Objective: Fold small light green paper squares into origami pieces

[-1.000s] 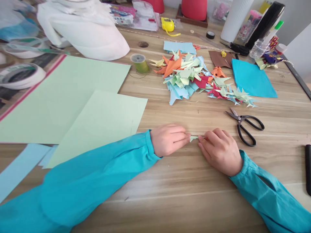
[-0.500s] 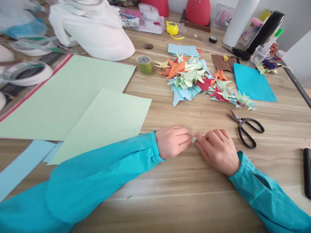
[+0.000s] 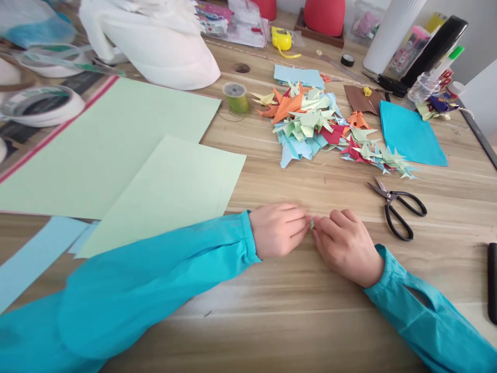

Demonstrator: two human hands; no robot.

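Left hand (image 3: 280,230) and right hand (image 3: 344,243) had drawn nearer each other than a second earlier, so that less of the scrap (image 3: 312,224), a bit of pale green paper, showed between them. Each hand pinched the scrap at its fingertips, the left from one side and the right from the other; the hidden ends could not be made out. The scrap lay low over the bare front of the table (image 3: 272,311); whether it touched the wood could not be told. Scissors (image 3: 389,196), blades parted, lay just beyond the right hand. Farther back stood a heap (image 3: 306,124) of folded paper points, between the spool (image 3: 237,101) and the blue square (image 3: 413,134). Green sheets (image 3: 166,197) overlapped beyond the left sleeve (image 3: 163,274), near a blue strip (image 3: 34,256).
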